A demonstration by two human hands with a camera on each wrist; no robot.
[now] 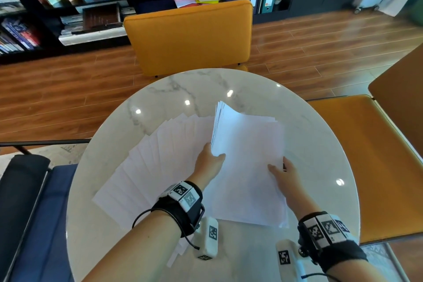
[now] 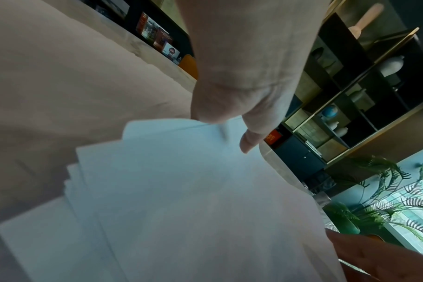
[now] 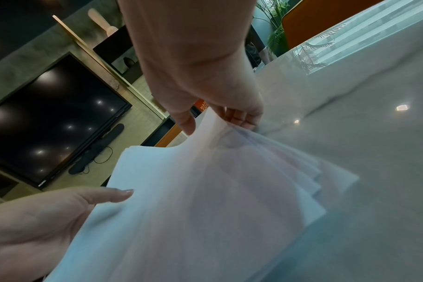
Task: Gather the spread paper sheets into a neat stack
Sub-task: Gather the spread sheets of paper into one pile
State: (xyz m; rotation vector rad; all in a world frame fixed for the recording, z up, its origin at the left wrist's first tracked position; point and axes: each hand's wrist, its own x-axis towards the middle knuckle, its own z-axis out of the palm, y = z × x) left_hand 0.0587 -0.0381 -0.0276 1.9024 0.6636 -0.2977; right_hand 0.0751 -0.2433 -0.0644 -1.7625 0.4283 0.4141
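On marble table (image 1: 320,144) | I see left hand (image 1: 209,162) and right hand (image 1: 285,173) each pinching gathered sheets (image 1: 247,155) | fanned sheets (image 1: 146,167) lie left, count seemingly many

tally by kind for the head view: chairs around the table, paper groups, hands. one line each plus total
Orange chairs: 2, one across the table, one on the right
Dark blue chair: 1
Paper groups: 2, held bundle, fanned sheets
Hands: 2, left hand, right hand
Total: 7

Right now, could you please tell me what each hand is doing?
Left hand: grips the gathered sheets at their left edge.
Right hand: pinches their right edge, thumb on top.
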